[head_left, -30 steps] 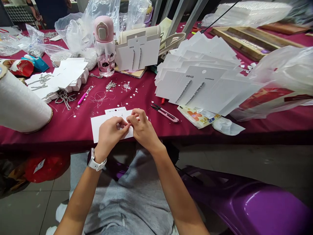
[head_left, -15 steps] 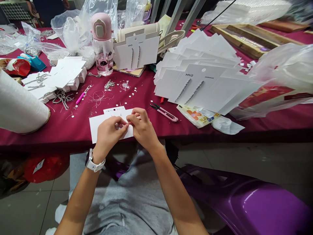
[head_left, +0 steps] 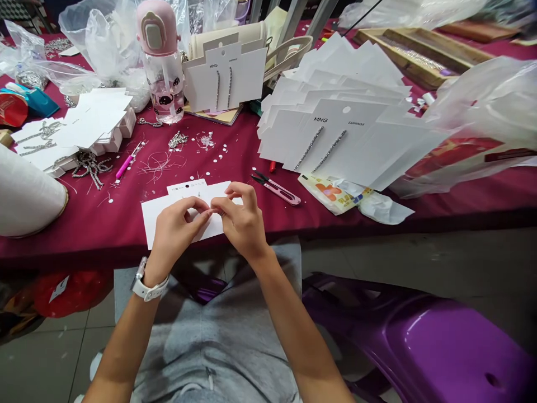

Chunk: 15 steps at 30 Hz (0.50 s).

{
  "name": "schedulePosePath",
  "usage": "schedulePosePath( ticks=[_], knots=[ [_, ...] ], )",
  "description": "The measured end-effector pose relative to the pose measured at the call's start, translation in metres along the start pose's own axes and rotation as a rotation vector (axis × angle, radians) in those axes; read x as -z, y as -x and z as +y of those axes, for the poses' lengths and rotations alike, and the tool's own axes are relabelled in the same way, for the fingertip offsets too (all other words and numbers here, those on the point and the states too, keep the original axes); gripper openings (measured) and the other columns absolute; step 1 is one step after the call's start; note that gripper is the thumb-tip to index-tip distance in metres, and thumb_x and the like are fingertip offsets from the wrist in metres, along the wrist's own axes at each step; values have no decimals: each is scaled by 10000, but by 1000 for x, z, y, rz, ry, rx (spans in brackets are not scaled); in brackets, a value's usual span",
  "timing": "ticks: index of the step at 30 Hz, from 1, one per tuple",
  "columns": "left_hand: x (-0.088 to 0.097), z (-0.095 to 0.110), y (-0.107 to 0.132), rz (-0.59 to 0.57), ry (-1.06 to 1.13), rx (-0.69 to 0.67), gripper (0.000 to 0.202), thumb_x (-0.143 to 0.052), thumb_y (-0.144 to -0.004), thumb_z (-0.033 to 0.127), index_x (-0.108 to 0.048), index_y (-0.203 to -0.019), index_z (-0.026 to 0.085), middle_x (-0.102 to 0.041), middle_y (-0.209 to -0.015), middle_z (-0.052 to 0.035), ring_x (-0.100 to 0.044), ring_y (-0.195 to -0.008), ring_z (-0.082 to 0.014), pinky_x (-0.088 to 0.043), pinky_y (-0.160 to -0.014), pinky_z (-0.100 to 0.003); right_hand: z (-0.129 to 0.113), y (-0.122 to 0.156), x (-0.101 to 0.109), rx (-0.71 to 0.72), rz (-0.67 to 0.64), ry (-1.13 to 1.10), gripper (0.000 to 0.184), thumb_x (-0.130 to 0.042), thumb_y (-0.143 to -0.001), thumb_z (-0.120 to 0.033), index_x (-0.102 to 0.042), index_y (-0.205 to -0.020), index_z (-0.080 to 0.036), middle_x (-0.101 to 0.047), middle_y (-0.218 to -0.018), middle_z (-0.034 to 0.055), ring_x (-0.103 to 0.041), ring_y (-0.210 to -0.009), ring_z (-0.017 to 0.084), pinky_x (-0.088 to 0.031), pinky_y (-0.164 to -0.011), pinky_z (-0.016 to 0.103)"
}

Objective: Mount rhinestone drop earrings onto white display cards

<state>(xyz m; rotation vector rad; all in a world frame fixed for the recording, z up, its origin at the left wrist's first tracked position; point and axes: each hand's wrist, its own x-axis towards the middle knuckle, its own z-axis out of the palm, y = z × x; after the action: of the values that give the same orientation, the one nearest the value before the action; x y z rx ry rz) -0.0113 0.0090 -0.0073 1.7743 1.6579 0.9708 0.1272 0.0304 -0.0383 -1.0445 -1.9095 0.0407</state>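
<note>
In the head view your left hand, a white watch on its wrist, and your right hand are drawn in together, fingertips pressed to a pinch just above a white backing card, which lies flat on the maroon tablecloth near the table's front edge. What sits in the pinch is too small to tell. A second card lies just behind. Keep the pinch small and steady, with your wrists low. Room is tight: thread snips lie just right of your right hand, and a pink tool and tangled rhinestone chain lie left of the card. The fanned MNG earring cards stand beyond the snips. Past the front edge the cards have no support, and a purple chair sits below right.
</note>
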Motion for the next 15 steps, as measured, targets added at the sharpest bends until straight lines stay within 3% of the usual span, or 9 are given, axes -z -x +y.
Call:
schedulePosePath(
  ticks=[8,15],
  knots=[
    [-5,-1,4,129,16,-23,137,-622,-739,338,-663,-742,207,-612,-621,49,-417,-458,-45,-328,-482,-177,-3,-5,2,-90,-62,64,151,-468,-847,-190,-586,-755,-171,-476,-935,67,-525,-797,136,-430,-518,228],
    [-6,-1,6,147,6,-5,118,-602,-747,297,-672,-762,203,-636,-648,38,-445,-474,-54,-344,-491,-179,-2,-8,4,-206,-128,-112,94,-498,-828,-228,-579,-804,-185,-493,-1016,71,-533,-873,154,-523,-596,247]
  ],
)
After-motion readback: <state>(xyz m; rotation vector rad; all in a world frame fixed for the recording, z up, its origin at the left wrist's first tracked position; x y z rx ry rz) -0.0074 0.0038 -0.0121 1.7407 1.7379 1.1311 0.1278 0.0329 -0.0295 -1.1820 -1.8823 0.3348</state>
